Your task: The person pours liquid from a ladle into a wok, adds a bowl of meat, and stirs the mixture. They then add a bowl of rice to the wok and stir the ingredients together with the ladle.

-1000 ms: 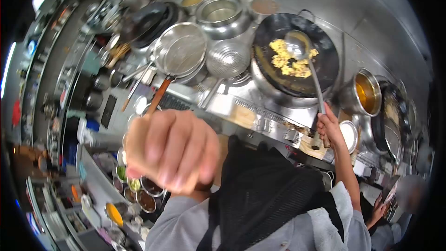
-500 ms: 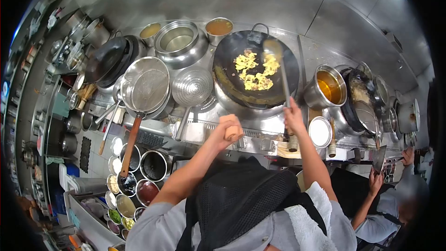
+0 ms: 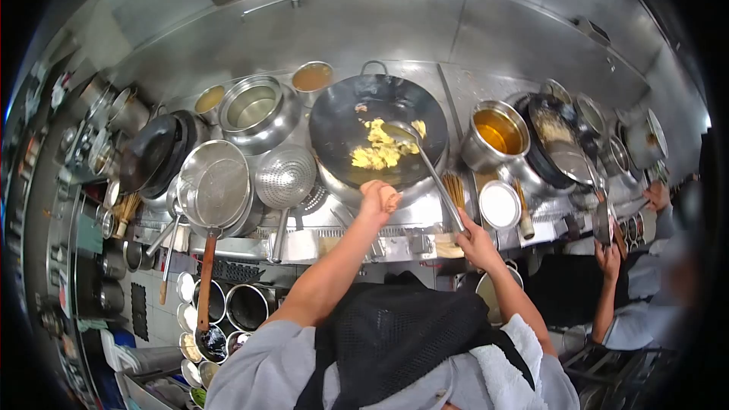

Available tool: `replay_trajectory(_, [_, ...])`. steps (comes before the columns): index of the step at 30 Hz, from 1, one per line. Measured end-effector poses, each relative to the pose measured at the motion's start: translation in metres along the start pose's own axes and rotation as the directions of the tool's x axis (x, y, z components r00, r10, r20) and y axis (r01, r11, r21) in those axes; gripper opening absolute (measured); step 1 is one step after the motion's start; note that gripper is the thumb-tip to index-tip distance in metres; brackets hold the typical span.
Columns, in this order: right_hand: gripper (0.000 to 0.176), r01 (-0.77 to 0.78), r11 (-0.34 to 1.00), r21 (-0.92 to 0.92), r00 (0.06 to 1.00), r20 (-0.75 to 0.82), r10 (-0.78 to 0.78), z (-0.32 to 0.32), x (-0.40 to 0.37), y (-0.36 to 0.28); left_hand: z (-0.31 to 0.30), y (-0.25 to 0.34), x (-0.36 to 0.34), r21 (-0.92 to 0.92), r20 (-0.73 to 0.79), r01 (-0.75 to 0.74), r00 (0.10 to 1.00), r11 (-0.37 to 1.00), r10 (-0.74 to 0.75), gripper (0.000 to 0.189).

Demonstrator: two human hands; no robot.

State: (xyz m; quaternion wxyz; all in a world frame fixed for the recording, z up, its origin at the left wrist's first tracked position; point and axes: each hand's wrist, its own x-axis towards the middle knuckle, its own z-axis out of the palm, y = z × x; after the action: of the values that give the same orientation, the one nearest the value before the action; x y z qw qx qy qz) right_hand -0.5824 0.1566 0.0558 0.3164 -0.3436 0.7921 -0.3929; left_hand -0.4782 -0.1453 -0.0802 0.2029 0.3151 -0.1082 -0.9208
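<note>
My left hand (image 3: 373, 201) is closed round a tan folded cloth (image 3: 390, 199), right at the near rim of a large black wok (image 3: 334, 118). Scrambled egg (image 3: 372, 153) in yellow clumps lies in the wok, with a few small brownish bits beyond it. Fingers wrapped round its long handle, my right hand (image 3: 476, 243) grips a metal ladle (image 3: 434, 167). The ladle's bowl rests among the egg, tilted, hiding part of it.
Left of the wok lie a perforated skimmer (image 3: 285, 176) and a wire strainer (image 3: 214, 182), with a steel pot (image 3: 258, 110) behind. A pot of amber liquid (image 3: 497, 133), a white-topped container (image 3: 500, 205) and bamboo brushes (image 3: 524, 212) stand right. Another person (image 3: 645, 281) works at far right.
My left hand has moved forward with the cloth to the wok's near rim. The ladle's bowl has swung left and nearer, into the egg, which is now more bunched. The view has tilted up.
</note>
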Motion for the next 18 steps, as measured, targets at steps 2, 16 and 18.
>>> replay_trajectory(2, [0.068,-0.076,0.994,0.081,0.993,0.094,0.068,-0.024,-0.033,-0.038,0.020,0.003,-0.077,-0.006,0.021,-0.058,0.998,0.998,0.059,0.011])
replay_trajectory(16, [0.063,0.091,0.827,-0.555,0.994,0.104,-0.040,-0.049,-0.036,-0.080,0.045,0.027,-0.081,0.114,-0.014,0.027,1.000,0.993,-0.025,0.012])
replay_trajectory(18, [0.062,0.057,0.799,-0.598,0.998,0.006,-0.067,-0.019,0.008,-0.046,0.008,0.009,-0.078,0.056,0.084,-0.024,0.996,0.998,0.020,0.010])
